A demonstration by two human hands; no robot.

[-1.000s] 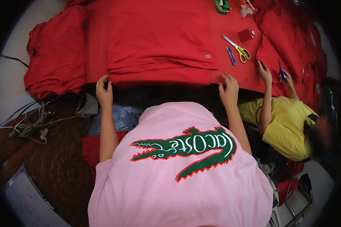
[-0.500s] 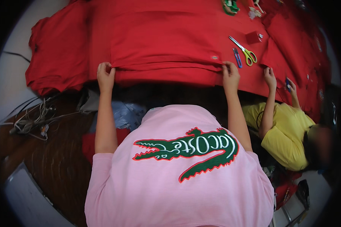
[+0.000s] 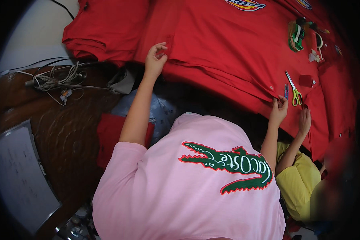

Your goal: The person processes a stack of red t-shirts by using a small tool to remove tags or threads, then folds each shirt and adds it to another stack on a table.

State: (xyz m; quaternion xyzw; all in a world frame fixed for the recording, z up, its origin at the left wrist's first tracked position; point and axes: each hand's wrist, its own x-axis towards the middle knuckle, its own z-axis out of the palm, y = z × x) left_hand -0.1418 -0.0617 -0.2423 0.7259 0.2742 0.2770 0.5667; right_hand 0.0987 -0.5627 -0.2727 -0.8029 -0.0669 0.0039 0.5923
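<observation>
A red garment (image 3: 224,48) with a colourful oval patch lies spread over the red-covered table, its near hem running between my hands. My left hand (image 3: 156,60) is at the garment's left near corner, thumb and fingers apart, with no cloth visible between them. At the right near corner, beside a small round button, my right hand (image 3: 279,112) pinches the hem. Just beyond that hand lie yellow-handled scissors (image 3: 296,97) and blue thread snips (image 3: 286,91).
More folded red garments (image 3: 104,30) lie at the left. Further right are a green tape dispenser (image 3: 296,36), a white tape roll (image 3: 319,41) and a small red box (image 3: 306,81). A co-worker in yellow (image 3: 298,180) touches red cloth nearby. Tangled cables (image 3: 60,82) lie lower left.
The view has swung, showing more of the garment's patch. My left hand has let go of the hem and opened, while my right hand still pinches cloth. The co-worker's hand has shifted.
</observation>
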